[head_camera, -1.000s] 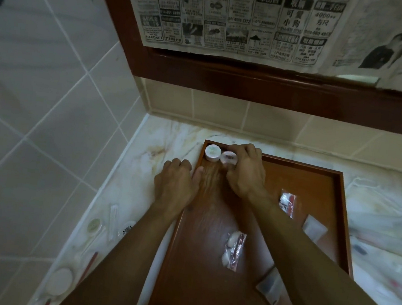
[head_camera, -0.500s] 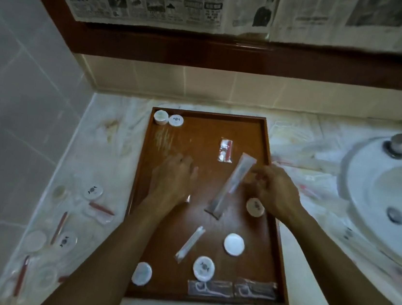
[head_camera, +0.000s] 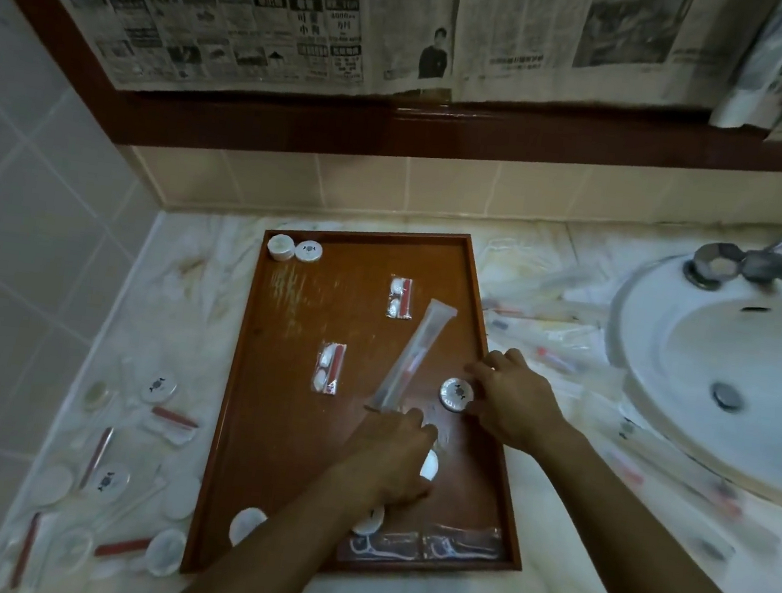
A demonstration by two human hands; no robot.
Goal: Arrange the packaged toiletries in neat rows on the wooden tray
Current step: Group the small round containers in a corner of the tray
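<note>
Wooden tray (head_camera: 261, 453) held scattered packets, and I saw my left hand (head_camera: 388, 463) pinching the long toothbrush packet (head_camera: 414, 353) at its six o'clock end while my right hand (head_camera: 511, 404) gripped a round soap (head_camera: 456, 394) toward three o'clock.

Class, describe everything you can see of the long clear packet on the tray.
The long packet is a narrow clear plastic sleeve with a pale stick and something red inside. It lies flat and slantwise on the wooden tray, upper end toward the far right. The left hand touches or covers its near end.
</note>
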